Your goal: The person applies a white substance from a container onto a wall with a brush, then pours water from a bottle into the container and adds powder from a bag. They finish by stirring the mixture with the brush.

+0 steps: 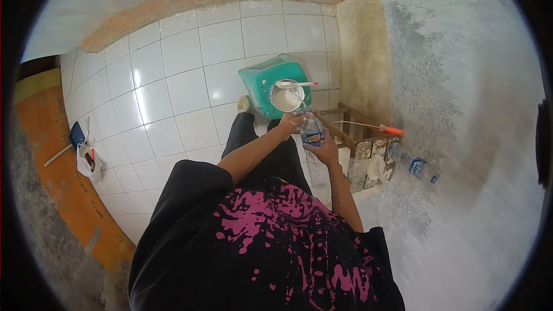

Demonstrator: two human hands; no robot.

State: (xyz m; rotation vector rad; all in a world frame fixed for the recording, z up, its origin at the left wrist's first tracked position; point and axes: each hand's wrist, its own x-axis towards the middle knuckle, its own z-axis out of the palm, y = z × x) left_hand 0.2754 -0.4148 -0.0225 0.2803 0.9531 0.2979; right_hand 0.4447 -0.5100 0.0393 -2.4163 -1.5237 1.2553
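My right hand (326, 151) is wrapped round the lower part of a clear plastic water bottle (313, 137) with a blue label. My left hand (292, 122) is closed at the bottle's neck, some of its fingers hidden. The bottle is tilted, with its mouth toward a round tub (286, 99) holding white material. Across the tub's far rim lies a white-handled tool (296, 84) with a red tip, its kind hard to make out. The tub stands on a teal plastic stool (266, 78) directly in front of me.
At right stands a worn wooden stool (363, 164) with a cloth (377, 168) and an orange-handled tool (391, 131). Another water bottle (419, 168) is beside it, near the wall. A dustpan (76, 136) and white plastic bag (88, 162) lie at far left on the tiled floor.
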